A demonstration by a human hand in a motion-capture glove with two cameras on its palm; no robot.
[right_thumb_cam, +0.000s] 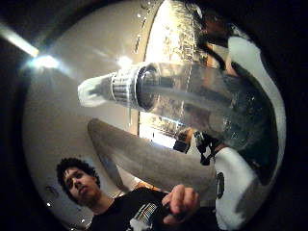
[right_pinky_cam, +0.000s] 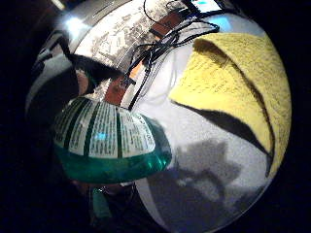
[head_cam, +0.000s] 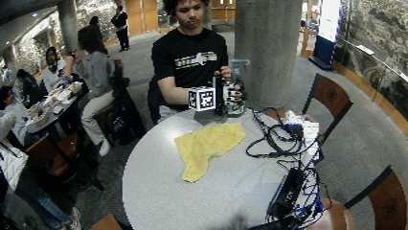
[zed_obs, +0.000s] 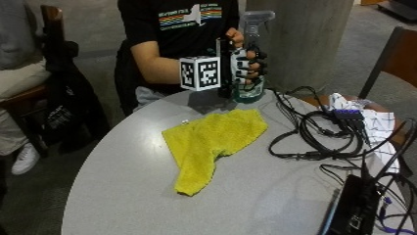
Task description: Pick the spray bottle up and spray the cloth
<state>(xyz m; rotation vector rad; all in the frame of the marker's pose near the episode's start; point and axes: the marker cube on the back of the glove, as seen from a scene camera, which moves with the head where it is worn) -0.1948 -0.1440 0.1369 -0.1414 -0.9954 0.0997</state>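
1. At centre-left of the outside view, the yellow cloth (zed_obs: 212, 144) lies crumpled on the grey surface (zed_obs: 130, 186), one end trailing toward the lower middle.
2. Above it, at upper centre, the gloved right hand (zed_obs: 244, 66) has its fingers curled round the spray bottle (zed_obs: 251, 54), holding it upright near the surface's far edge, just beyond the cloth.
3. The bare left hand (zed_obs: 234, 35) touches the bottle's neck.
4. On the right lie tangled black cables (zed_obs: 319, 132).
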